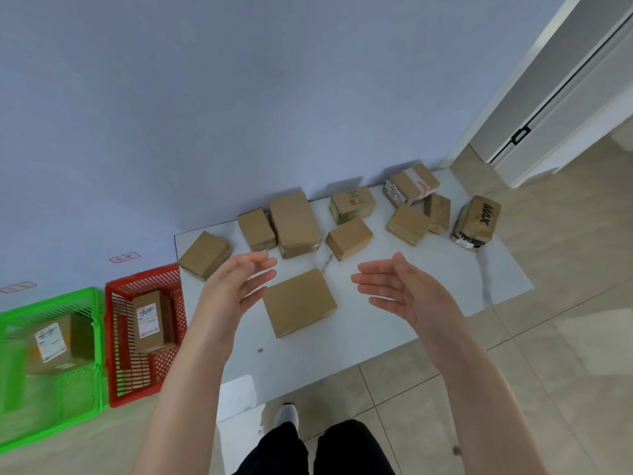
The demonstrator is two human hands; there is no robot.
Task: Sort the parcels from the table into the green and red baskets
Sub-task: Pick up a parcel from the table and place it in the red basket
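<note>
**A:** How were the fingers?

**B:** The fingers [262, 265] of the left hand [236, 286] were straight and a little spread, gripping nothing. The right hand [397, 289] was much the same, loose and empty. The two palms faced each other above the table [342, 347].

**A:** And between them?

**B:** A flat box [299, 301] lay on the white tabletop, under the gap between the palms. The right hand was clear of it (the left fingertips overlapped its corner in the view, so I could not tell whether they touched).

**A:** The other parcels?

**B:** More brown boxes sat scattered further back on the table. One of them, the printed box [478, 222], stood near the right edge.

**A:** The baskets?

**B:** They stood on the floor to the left. The red basket [137, 385] was just beside the table and the green basket [51, 402] was against its far side. The red one held a labelled parcel [150, 323], and the green one held a second labelled parcel [56, 341].
</note>
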